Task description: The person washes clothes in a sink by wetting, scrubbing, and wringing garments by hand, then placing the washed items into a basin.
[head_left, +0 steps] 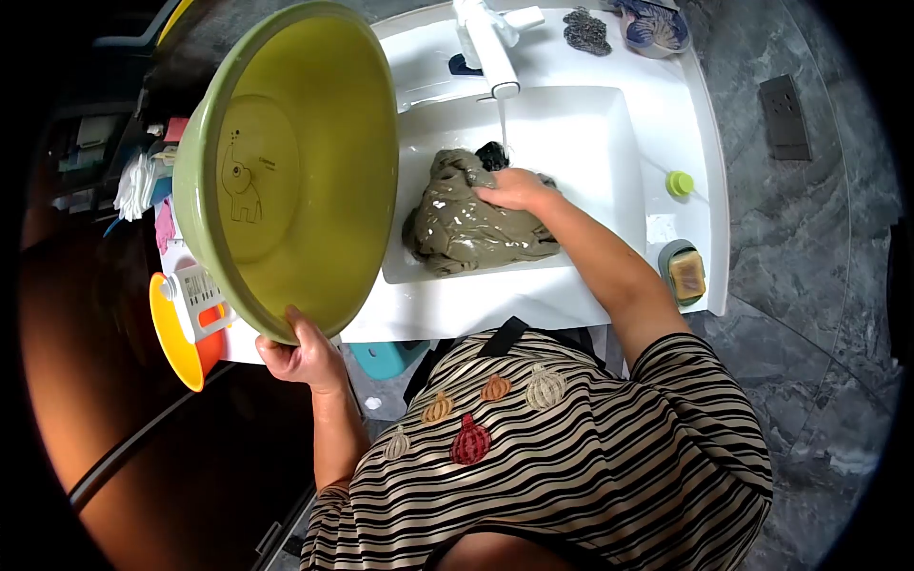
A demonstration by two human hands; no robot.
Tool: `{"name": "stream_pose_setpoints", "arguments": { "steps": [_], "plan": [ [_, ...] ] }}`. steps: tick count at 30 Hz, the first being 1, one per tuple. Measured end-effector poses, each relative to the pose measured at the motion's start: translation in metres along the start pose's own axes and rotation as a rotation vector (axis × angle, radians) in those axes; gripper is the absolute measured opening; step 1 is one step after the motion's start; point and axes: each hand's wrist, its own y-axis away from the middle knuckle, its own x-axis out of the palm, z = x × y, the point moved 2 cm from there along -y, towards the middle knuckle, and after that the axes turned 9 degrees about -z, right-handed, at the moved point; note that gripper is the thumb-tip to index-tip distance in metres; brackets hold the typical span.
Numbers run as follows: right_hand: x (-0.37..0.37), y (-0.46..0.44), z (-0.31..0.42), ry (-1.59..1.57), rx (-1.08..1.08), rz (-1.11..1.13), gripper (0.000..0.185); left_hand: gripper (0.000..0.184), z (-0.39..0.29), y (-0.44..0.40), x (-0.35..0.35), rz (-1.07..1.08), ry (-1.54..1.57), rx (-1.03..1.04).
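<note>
My left hand (303, 357) grips the lower rim of a large green basin (333, 171), which is tilted on its side left of the sink. An elephant drawing shows on its inner bottom. My right hand (514, 190) is in the white sink (600, 143), its fingers closed on a wet grey-green cloth (476, 224) heaped there. The fingertips are partly hidden in the folds. A thin stream of water runs from the white faucet (490, 57) beside a small black item (492, 155) at the cloth's top edge.
Right of the sink are a green cap (679, 184) and a soap bar (686, 274) on a dish. A steel scourer (586, 32) and a patterned bowl (655, 27) stand at the back. A white jug (198, 303) and an orange-yellow basin (171, 333) are at the left.
</note>
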Motion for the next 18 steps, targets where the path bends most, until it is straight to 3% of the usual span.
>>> {"name": "stream_pose_setpoints", "arguments": {
  "steps": [4,6,7,8,11,13,18],
  "plan": [
    [0.017,-0.015,-0.006,-0.206,-0.053,-0.033,0.079,0.024,-0.003,-0.003,0.024,-0.027,-0.005,-0.029],
    [0.017,-0.032,-0.022,-0.418,0.006,-0.358,0.079,0.022,-0.002,-0.006,0.028,-0.018,-0.021,-0.016],
    [-0.002,-0.031,-0.026,-0.403,0.041,-0.353,0.078,0.022,-0.005,-0.008,0.031,-0.001,-0.026,-0.014],
    [-0.011,-0.027,-0.034,-0.337,0.123,-0.505,0.073,0.022,-0.008,-0.008,0.033,0.016,-0.033,-0.014],
    [0.008,-0.031,-0.070,-0.480,0.117,-0.474,0.069,0.023,-0.012,-0.006,0.031,0.010,-0.061,0.015],
    [0.042,-0.033,-0.069,-0.865,0.078,-0.340,0.068,0.025,-0.010,-0.003,0.031,-0.006,-0.067,0.007],
    [0.082,-0.034,-0.012,-1.150,0.038,-0.210,0.065,0.025,-0.008,-0.002,0.026,0.050,-0.090,0.072]
  ]
}}
